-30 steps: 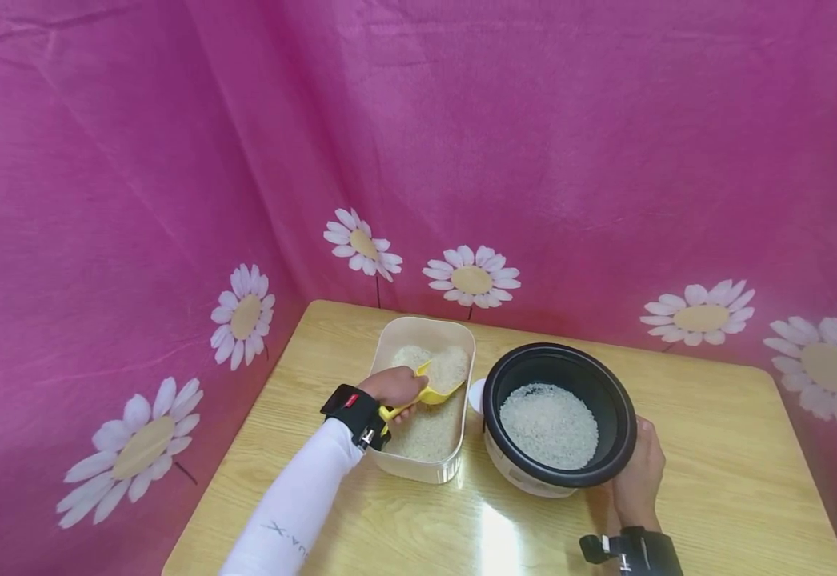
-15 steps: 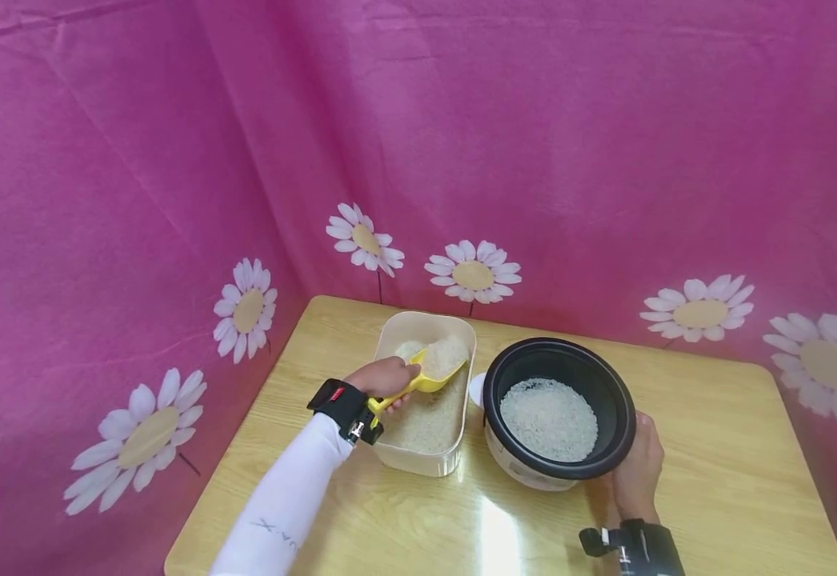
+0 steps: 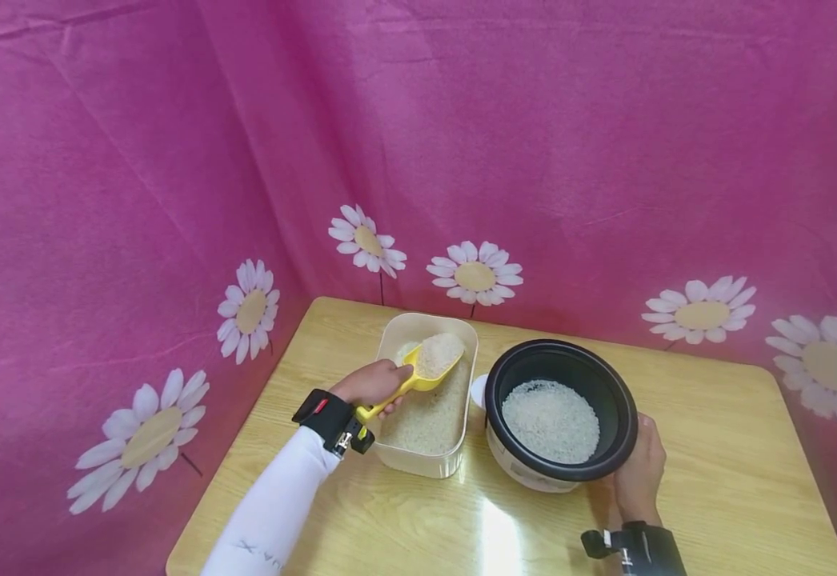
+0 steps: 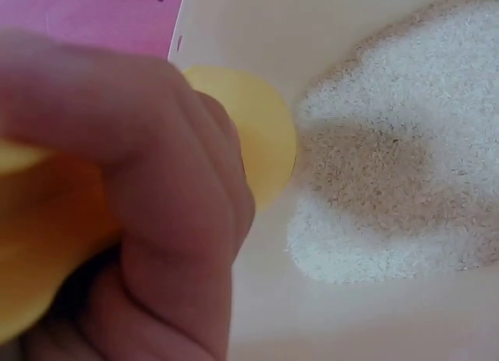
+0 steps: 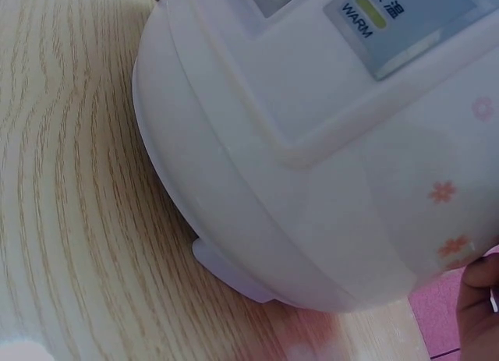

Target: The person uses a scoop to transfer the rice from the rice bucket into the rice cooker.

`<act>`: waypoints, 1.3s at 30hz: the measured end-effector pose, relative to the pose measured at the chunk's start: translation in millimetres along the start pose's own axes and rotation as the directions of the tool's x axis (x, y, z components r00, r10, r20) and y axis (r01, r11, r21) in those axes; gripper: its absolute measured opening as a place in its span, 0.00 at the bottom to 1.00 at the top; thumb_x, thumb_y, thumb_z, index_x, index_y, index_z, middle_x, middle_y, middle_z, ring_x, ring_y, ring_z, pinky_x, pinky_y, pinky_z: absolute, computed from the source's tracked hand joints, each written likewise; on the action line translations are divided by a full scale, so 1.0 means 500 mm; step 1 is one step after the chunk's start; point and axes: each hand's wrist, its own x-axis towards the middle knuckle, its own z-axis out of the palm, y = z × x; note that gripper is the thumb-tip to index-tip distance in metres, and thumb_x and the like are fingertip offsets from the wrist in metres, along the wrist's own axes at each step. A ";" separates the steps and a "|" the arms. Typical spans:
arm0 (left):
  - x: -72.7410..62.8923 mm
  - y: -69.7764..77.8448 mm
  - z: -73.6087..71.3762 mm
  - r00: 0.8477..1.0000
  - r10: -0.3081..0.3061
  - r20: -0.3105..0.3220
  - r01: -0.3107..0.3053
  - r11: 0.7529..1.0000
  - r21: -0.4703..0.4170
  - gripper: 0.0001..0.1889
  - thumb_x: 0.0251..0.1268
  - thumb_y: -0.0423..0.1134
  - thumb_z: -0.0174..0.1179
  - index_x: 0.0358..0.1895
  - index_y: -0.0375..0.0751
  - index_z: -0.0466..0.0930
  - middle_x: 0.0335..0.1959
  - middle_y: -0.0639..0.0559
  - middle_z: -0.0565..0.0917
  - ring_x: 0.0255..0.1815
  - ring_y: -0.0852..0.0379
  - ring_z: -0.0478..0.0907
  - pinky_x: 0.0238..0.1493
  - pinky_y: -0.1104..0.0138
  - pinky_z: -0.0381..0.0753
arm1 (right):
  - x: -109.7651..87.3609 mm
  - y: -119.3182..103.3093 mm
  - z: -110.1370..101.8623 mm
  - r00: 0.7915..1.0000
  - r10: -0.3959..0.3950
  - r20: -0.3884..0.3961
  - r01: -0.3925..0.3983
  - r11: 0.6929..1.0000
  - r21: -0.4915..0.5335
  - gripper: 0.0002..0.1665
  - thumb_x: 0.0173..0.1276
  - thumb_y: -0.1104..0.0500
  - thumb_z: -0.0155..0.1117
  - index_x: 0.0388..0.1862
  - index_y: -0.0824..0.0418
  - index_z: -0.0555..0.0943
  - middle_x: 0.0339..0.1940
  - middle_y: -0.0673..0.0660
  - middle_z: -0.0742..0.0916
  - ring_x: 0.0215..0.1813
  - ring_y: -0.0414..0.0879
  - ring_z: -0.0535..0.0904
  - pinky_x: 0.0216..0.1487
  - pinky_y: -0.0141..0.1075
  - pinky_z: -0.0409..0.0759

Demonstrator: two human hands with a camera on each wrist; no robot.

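Leftmost, a pink curtain (image 3: pixel 102 264) printed with white daisies (image 3: pixel 249 310) hangs at the side and continues behind the surface (image 3: pixel 735 448), which has a pale wood grain. Next, a white sleeve (image 3: pixel 267 512) leads to a black strap (image 3: pixel 326 418) at the wrist of the left hand (image 3: pixel 370 382). Its fingers are curled around the handle of a yellow scoop (image 3: pixel 424 385), which carries a heap of rice (image 3: pixel 440 354) over a cream tub (image 3: pixel 414 463). More rice (image 3: pixel 426 420) lies in the tub, below the scoop; the left wrist view shows a darker patch across it. To the right, near the tub, stands a white rice cooker (image 3: pixel 532 478), fitted with a black pot (image 3: pixel 534 352) that holds a layer of rice (image 3: pixel 551 422). The right wrist view shows small orange flowers (image 5: pixel 442 192) and a panel (image 5: pixel 405 26) marked "WARM" on the cooker. Rightmost, the right hand (image 3: pixel 640 466) touches the cooker's side; its fingers are mostly hidden, and whether they grip cannot be told. A second black strap (image 3: pixel 642 550) encircles that wrist.
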 end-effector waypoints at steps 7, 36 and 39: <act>-0.010 -0.002 0.002 1.000 0.004 -0.022 -0.004 1.000 0.000 0.27 0.85 0.51 0.37 0.26 0.42 0.73 0.15 0.55 0.72 0.13 0.60 0.68 0.18 0.71 0.71 | 0.000 0.000 -0.003 1.000 -0.016 -0.007 0.016 1.000 0.018 0.28 0.84 0.33 0.32 0.60 0.41 0.77 0.45 0.36 0.81 0.49 0.35 0.74 0.46 0.21 0.71; -0.075 -0.018 0.036 0.986 0.129 -0.104 -0.131 0.991 -0.013 0.24 0.85 0.54 0.40 0.34 0.40 0.71 0.19 0.53 0.73 0.15 0.58 0.68 0.19 0.68 0.71 | 0.001 0.004 -0.005 0.998 -0.065 -0.020 0.064 0.997 -0.033 0.31 0.84 0.33 0.30 0.63 0.44 0.77 0.47 0.32 0.81 0.51 0.32 0.74 0.48 0.20 0.69; -0.081 -0.016 0.040 0.983 0.149 -0.108 -0.152 0.988 -0.017 0.23 0.85 0.54 0.40 0.34 0.40 0.71 0.19 0.53 0.73 0.15 0.58 0.69 0.19 0.68 0.71 | 0.002 0.004 -0.006 0.998 -0.066 -0.020 0.065 0.997 -0.048 0.32 0.84 0.33 0.30 0.63 0.44 0.77 0.47 0.32 0.81 0.51 0.31 0.74 0.49 0.20 0.69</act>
